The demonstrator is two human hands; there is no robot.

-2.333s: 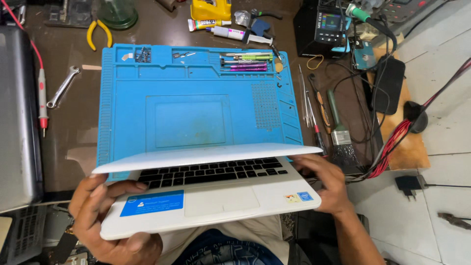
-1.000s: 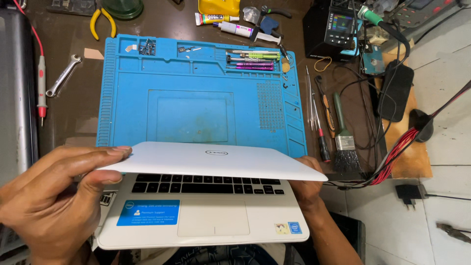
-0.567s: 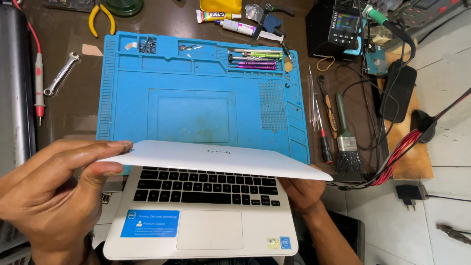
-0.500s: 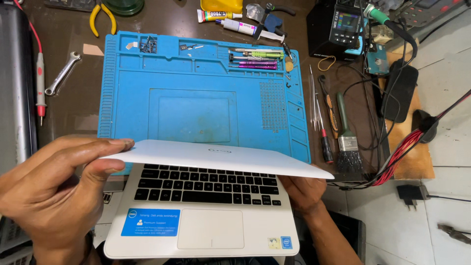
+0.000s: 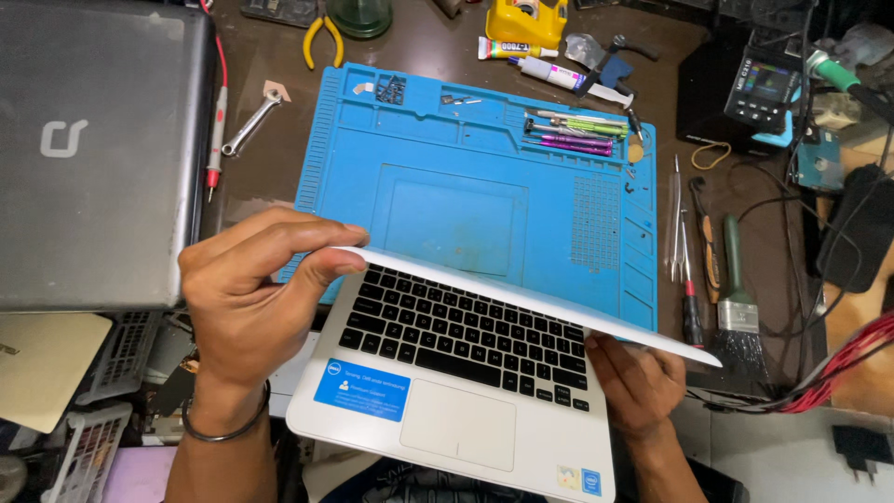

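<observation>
A white laptop with a black keyboard is held over the near edge of a blue work mat. Its lid is partly lowered, seen almost edge-on above the keys. My left hand pinches the lid's left corner between fingers and thumb. My right hand grips the laptop's right side under the lid. A blue sticker lies on the left palm rest.
A closed grey laptop lies at the left. Screwdrivers and a brush lie right of the mat; pens, glue tubes, yellow pliers and a spanner lie behind it. A meter and cables crowd the right.
My left hand has shifted from under the laptop's base up to the lid's left corner. The lid now stands a little wider over the keys, and the laptop has turned slightly.
</observation>
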